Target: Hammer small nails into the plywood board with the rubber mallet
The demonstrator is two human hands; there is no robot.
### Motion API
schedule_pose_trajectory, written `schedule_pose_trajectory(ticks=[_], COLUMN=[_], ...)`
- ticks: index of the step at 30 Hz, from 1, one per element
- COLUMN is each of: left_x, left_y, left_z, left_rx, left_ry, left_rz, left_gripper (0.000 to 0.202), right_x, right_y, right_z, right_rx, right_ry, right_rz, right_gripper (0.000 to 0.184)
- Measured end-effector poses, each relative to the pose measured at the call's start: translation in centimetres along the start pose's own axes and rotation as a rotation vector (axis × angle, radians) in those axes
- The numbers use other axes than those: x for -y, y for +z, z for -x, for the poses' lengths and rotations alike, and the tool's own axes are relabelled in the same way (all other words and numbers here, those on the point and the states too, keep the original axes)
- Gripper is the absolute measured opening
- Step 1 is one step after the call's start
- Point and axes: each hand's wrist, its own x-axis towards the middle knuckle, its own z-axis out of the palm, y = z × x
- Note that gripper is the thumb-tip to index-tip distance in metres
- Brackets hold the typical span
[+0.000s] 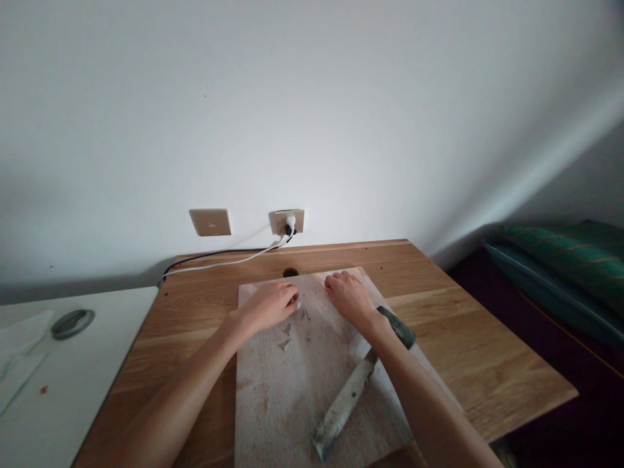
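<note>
My left hand (277,304) is closed over the far part of a worn, whitish board (277,403), its fingers curled together. A small pale speck shows by its fingertips, too small to name. My right hand (350,296) rests near the board's far right edge with its fingers bent inward; what they hold, if anything, is hidden. Several small screws or nails (286,344) lie loose between the hands and just nearer to me. A hammer (345,402) with a dark head and a worn, pale handle lies slantwise on the board, partly under my right forearm.
The board lies on a wooden desk (487,351) with a round hole (290,272) near its back. White and black cables (219,263) run to a wall socket (280,223). At left stands a white table (73,396); green and blue bedding (570,266) lies at right.
</note>
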Motion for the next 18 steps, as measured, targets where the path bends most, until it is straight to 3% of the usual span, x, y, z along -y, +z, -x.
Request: schedule_pose_trajectory(ticks=[3, 9, 15, 18], left_x=[0.0, 0.3, 0.5, 0.7], left_y=[-0.1, -0.1, -0.4, -0.2], left_z=[0.0, 0.0, 0.4, 0.4], left_rx=[-0.002, -0.008, -0.007, -0.012], left_ry=[-0.006, -0.012, 0.021, 0.054], left_rz=[0.011, 0.020, 0.078, 0.094], left_gripper=[0.011, 0.013, 0.009, 0.009], right_x=[-0.2, 1.0, 4.5, 4.6], right_y=[0.0, -1.6, -1.7, -1.8], right_z=[0.1, 2.5, 6.5, 7.1], right_rx=[-0.043, -0.129, -0.104, -0.076], right_ry=[-0.035, -0.201, -0.471, -0.528], right_rz=[-0.035, -0.146, -0.175, -0.189], right_gripper=[0.012, 0.020, 0.016, 0.023])
